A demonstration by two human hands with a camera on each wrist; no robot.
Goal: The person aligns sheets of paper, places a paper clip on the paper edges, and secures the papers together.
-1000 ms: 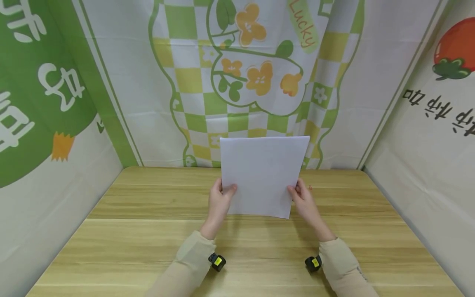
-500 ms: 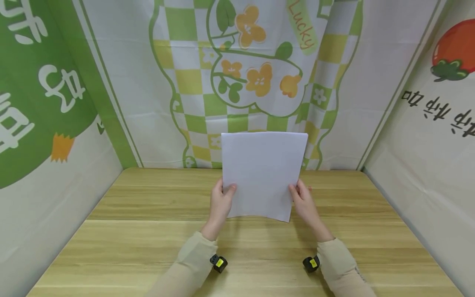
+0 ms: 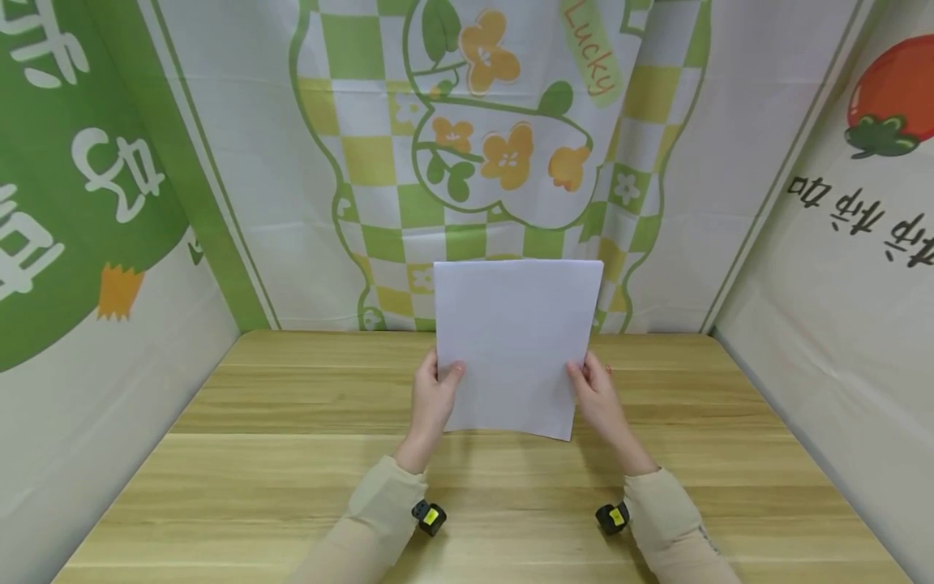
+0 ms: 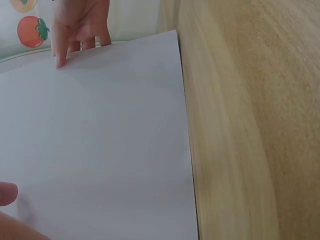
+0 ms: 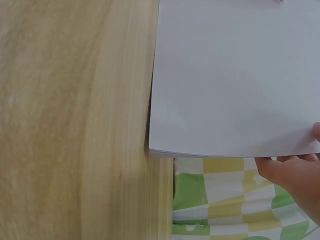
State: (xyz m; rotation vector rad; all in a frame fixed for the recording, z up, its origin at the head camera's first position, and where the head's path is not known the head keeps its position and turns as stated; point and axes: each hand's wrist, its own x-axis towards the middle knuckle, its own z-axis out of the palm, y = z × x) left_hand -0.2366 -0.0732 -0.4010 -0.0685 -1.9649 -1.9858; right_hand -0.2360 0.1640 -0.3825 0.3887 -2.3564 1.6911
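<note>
A stack of blank white paper stands tilted up above the table, its lower edge near the tabletop. My left hand grips its left side, thumb across the front and fingers behind. On the opposite side my right hand pinches the edge the same way. Several layered sheet edges show at the corner of the paper in the right wrist view. The left wrist view shows the right hand at the far edge of the paper. Fingers behind the stack are mostly hidden.
The wooden table reaches to a patterned back curtain. Printed cloth walls, a green one and one with a tomato, flank it. A tiny red thing shows beside the right hand.
Over the last second the paper has tipped slightly more upright and its lower edge has come down and nearer. Both hands keep their grip, almost unmoved.
</note>
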